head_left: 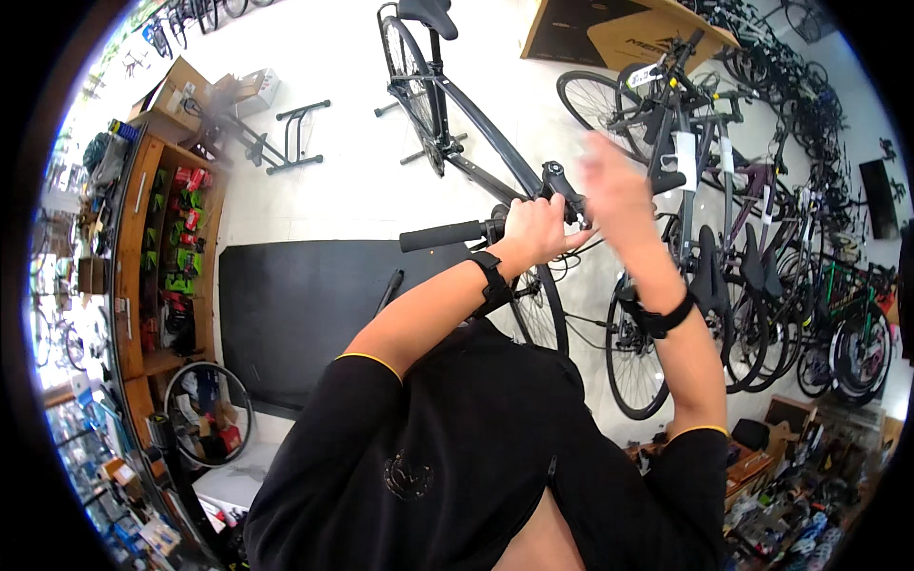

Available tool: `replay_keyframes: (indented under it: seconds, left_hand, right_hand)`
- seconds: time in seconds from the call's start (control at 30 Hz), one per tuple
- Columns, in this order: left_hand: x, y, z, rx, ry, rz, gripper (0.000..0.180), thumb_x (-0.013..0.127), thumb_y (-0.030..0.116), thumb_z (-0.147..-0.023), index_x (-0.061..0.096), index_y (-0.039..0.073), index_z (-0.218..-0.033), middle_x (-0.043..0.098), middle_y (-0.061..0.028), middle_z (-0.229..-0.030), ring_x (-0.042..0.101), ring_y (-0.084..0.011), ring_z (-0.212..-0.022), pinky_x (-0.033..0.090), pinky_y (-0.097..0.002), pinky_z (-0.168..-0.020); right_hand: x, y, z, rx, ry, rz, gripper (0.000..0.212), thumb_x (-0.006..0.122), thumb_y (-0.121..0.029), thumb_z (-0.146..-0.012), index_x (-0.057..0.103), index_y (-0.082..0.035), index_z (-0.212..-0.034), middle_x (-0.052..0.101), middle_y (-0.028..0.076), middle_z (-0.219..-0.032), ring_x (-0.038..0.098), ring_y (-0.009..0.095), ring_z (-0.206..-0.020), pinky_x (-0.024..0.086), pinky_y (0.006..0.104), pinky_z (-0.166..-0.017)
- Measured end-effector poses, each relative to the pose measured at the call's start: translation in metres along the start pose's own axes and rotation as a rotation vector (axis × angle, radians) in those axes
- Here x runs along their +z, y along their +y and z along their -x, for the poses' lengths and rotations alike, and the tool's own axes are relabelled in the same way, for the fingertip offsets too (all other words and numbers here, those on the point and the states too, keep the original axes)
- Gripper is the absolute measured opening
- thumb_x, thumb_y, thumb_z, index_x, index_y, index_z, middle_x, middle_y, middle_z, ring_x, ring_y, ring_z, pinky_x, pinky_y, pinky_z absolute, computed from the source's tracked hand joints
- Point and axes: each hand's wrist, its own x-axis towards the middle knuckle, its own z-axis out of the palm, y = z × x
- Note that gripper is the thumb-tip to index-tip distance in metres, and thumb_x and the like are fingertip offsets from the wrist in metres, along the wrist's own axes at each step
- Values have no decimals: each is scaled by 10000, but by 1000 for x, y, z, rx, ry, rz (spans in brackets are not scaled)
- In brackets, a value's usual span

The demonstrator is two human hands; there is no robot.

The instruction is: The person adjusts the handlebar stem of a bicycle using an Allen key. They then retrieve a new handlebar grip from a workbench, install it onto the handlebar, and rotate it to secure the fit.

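Note:
A dark bicycle [495, 143] stands before me, its saddle [427, 15] at the far end and its front wheel close to my body. My left hand [541, 228] is closed over the handlebar, near the stem [556, 177], with the thumb stretched out to the right. The bar's left grip [441, 235] sticks out past that hand. My right hand [614, 186] is up just right of the stem, smeared by motion, so its fingers and anything in them are unclear. Part of the handlebar is hidden behind my hands and right forearm.
A black mat [305, 314] covers the floor at left. Beyond it are a floor stand [300, 138] and cardboard boxes [176, 100]. A wooden cabinet [138, 257] holds packaged goods. Many bicycles [724, 181] crowd the right side. A large carton [609, 33] lies at the back.

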Motion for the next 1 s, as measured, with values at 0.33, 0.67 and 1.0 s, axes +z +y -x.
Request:
replay_keyframes:
  seconds: [0.33, 0.67, 1.0]
  left_hand:
    - [2, -2, -1, 23, 71, 22, 783, 504, 746, -830, 579, -23, -960, 679, -197, -818, 675, -371, -747, 509, -464, -707]
    - [38, -16, -13, 182, 291, 221, 722, 553, 726, -813, 649, 38, -1011, 693, -170, -808, 690, -337, -772, 503, -442, -732]
    - [6, 0, -5, 6, 73, 23, 752, 567, 733, -794, 596, -3, -945, 695, -152, -812, 694, -318, -766, 479, -436, -762]
  right_hand:
    - [1, 34, -16, 524, 256, -101, 215, 538, -155, -938, 516, -89, -1141, 662, 229, -794, 662, 422, -733, 485, 514, -644]
    - [30, -46, -14, -279, -331, 268, 415, 622, -203, -795, 557, -124, -1197, 602, 127, -790, 657, 315, -704, 518, 448, -593]
    - [-4, 52, -12, 550, 202, 5, 256, 571, -174, -921, 487, -75, -1141, 672, 244, -874, 658, 441, -820, 498, 519, -713]
